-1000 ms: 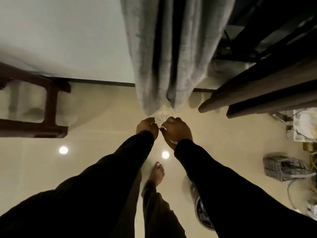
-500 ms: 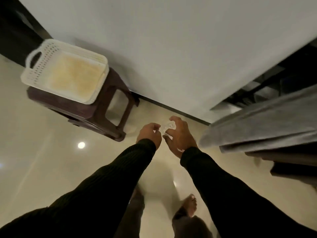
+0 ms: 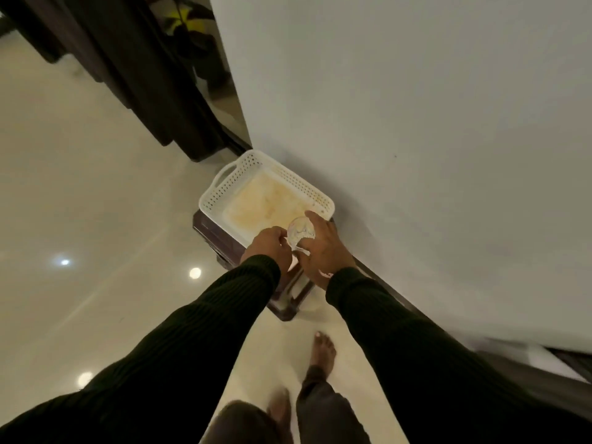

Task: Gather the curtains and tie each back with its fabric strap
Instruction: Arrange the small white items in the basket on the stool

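Observation:
A small pale fabric strap [image 3: 299, 233], rolled into a loop, sits between my two hands above the near corner of a white perforated basket [image 3: 224, 190]. My right hand [image 3: 322, 251] grips the strap with thumb and fingers curled round it. My left hand [image 3: 267, 248] pinches its lower left edge with curled fingers. A dark curtain [image 3: 134, 75] hangs at the upper left beside a glass door. The lower edge of a grey curtain [image 3: 525, 376] shows at the far right, well away from both hands.
The basket stands on a dark brown stool [image 3: 221, 248] against the white wall [image 3: 416, 123]. A potted plant [image 3: 189, 27] shows behind the glass at the top. Glossy cream floor [image 3: 80, 203] spreads to the left. My bare feet [image 3: 323, 350] stand below the stool.
I have turned left, away from the grey curtain, and walked toward the stool. Both hands carried the strap along and now hover over the basket's near corner.

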